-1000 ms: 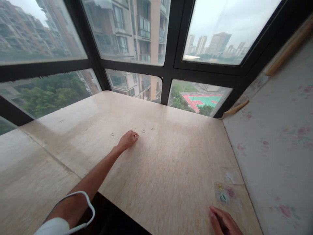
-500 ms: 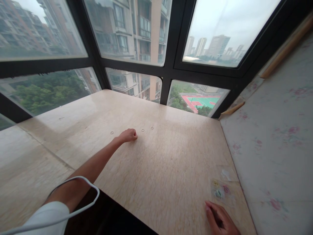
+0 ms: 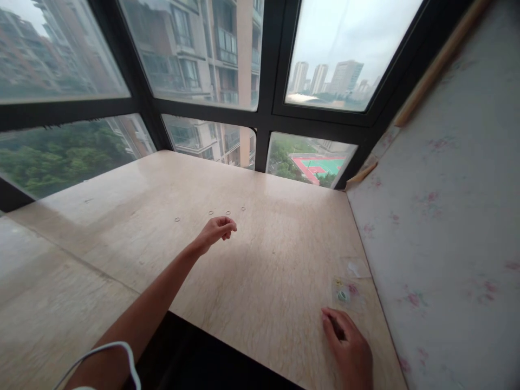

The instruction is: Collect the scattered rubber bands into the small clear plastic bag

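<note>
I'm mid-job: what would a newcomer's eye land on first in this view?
Probably the dark window frame across the top, with a red-and-green sports court outside its lower right pane. Next, perhaps, the left hand over the pale tabletop, just on the near side of four thin rings. Lower right, the curled right hand is beside a clear packet showing yellow, pink and green.

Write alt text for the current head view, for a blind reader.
A person's curled left hand is near four small rings lying on a pale counter. The right hand, loosely curled, is by a clear packet of coloured things. Behind, dark-framed windows show buildings and trees.
</note>
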### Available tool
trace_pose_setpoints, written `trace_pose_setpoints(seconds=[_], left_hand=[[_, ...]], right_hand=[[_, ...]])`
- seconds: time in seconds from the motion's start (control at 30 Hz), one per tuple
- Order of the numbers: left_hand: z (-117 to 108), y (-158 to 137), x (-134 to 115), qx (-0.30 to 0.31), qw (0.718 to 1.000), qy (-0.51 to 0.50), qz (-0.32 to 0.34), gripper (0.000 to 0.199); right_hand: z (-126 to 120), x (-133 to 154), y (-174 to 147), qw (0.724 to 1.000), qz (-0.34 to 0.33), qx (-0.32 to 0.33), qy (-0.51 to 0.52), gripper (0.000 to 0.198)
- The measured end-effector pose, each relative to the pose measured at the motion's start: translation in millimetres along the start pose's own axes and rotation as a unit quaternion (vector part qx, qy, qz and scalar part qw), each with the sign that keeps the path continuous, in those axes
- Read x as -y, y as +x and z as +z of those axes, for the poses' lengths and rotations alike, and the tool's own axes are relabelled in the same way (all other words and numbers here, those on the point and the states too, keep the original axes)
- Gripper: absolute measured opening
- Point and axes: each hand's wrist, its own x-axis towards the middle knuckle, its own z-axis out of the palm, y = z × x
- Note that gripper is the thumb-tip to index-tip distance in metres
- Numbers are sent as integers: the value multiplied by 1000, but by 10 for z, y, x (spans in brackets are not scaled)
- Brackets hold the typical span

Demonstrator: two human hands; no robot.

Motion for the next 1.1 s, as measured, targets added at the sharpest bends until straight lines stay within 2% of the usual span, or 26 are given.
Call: trace_pose_setpoints(seconds=[0.1, 0.23, 0.47, 0.6, 0.7, 0.87, 0.97, 1.1], left_hand=[[331, -75, -194, 13, 996, -87, 25, 19], [786, -139, -390, 36, 990, -129, 32, 20], [1542, -236, -663, 122, 987, -105, 19, 26], [1942, -285, -755, 207, 976, -65, 34, 21], [2235, -326, -767, 255, 964, -3, 77, 15], [2652, -344, -636, 279, 931, 143, 186, 12], [2805, -317, -507, 285, 913, 194, 218, 17], [2890, -289, -383, 278, 906, 224, 227, 20]], right_hand=[[-4, 43, 0, 1000, -2, 11, -2, 33], [-37, 127, 12, 1000, -3, 26, -2, 27], [-102, 211, 33, 999, 9, 27, 25, 20], [-116, 230, 38, 999, 12, 28, 38, 19], [-122, 237, 48, 999, 15, 26, 41, 18], [-132, 233, 56, 998, 27, 33, 46, 17], [-128, 235, 56, 998, 33, 32, 48, 19], [-117, 237, 60, 997, 41, 26, 54, 21]])
